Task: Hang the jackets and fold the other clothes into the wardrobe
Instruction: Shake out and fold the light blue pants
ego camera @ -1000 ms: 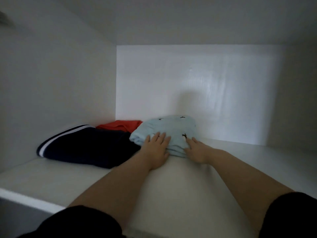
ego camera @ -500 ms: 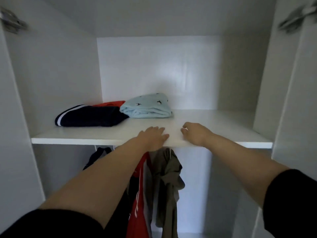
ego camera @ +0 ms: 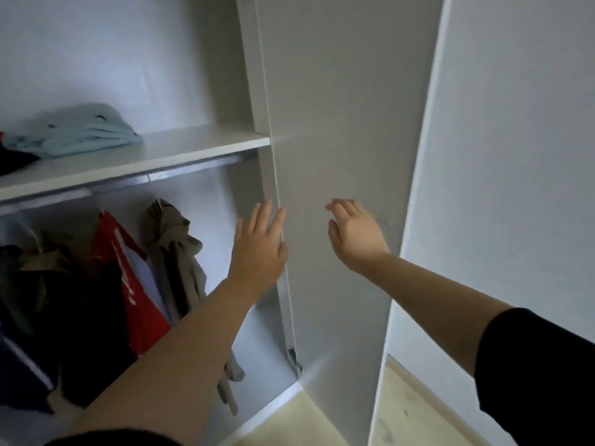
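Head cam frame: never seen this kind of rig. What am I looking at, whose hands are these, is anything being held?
There is no robot here. A person wears one wide-angle camera on the head, so you see their own arms reaching forward. The left hand and the right hand are both open, fingers straight, and hold nothing. They are raised in front of the open wardrobe door; whether they touch it cannot be told.

To the left is the inside of the wardrobe. On the shelf lies a folded light blue garment, with the edge of a dark folded one beside it. Under the shelf runs a metal rail, and from it hang a red jacket, an olive jacket and darker clothes. Pale wooden floor shows at the bottom.
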`<state>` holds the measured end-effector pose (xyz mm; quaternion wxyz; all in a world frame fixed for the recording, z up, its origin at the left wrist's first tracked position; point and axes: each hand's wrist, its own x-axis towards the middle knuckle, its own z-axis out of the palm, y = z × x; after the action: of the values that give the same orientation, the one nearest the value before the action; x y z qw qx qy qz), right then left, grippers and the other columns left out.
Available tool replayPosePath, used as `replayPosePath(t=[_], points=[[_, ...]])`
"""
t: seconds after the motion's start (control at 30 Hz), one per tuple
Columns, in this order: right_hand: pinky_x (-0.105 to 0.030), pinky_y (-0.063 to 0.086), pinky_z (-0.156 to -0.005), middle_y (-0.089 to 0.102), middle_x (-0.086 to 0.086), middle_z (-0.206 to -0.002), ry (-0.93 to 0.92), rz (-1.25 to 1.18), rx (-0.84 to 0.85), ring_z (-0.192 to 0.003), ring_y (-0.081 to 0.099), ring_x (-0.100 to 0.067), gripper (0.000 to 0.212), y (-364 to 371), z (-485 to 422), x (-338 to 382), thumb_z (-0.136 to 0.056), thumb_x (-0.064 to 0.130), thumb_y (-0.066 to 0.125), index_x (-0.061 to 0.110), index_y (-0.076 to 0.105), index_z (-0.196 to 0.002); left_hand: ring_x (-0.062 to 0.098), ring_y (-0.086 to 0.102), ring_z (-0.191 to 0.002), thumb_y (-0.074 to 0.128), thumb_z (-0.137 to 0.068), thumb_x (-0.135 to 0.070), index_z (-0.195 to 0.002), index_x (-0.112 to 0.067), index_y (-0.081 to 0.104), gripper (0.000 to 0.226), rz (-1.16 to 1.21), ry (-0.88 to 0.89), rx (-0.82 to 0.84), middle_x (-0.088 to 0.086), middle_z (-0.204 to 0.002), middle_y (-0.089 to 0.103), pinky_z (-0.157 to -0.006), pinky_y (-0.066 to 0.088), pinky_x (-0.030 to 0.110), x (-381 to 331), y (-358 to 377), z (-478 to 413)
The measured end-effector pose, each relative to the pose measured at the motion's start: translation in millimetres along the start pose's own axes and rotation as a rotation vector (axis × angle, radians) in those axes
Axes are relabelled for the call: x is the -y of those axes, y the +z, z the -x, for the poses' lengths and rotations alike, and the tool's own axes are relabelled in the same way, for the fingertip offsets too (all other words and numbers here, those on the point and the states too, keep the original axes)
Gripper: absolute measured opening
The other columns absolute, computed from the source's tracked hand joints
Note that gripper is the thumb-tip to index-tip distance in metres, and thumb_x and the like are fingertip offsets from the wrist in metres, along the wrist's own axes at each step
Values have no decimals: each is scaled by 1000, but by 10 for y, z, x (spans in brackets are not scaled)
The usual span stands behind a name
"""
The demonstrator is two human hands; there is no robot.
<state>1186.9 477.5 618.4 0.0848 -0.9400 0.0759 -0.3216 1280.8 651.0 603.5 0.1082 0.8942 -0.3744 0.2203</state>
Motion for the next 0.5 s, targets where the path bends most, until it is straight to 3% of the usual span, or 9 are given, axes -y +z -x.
replayPosePath(t=[0.07,0.17,0.5], points=[[-43,43,-95,59,-18,-122,48,47,-15,-114,51,-37,33,-283,477,-365,-91,9,49,0,58,-121,28,21,-144,50,-90,-18,-150,-12,26,65,107,140,-26,12,-157,22,-115,21,48,-540,34,66],[-43,40,-98,57,-16,-126,160,168,15,-118,49,-35,34,-689,1117,-917,-92,12,47,2,56,-124,29,31,-139,51,-87,-14,-149,-8,28,66,151,363,-30,12,-154,30,-114,25,44,-1356,124,185],[-39,25,-113,38,-11,-147,560,397,26,-136,33,-28,45,-2172,3317,-2556,-96,25,43,9,41,-138,27,16,-145,44,-94,-26,-152,-13,17,66,242,640,39,11,-159,14,-116,17,45,-4336,529,719]])
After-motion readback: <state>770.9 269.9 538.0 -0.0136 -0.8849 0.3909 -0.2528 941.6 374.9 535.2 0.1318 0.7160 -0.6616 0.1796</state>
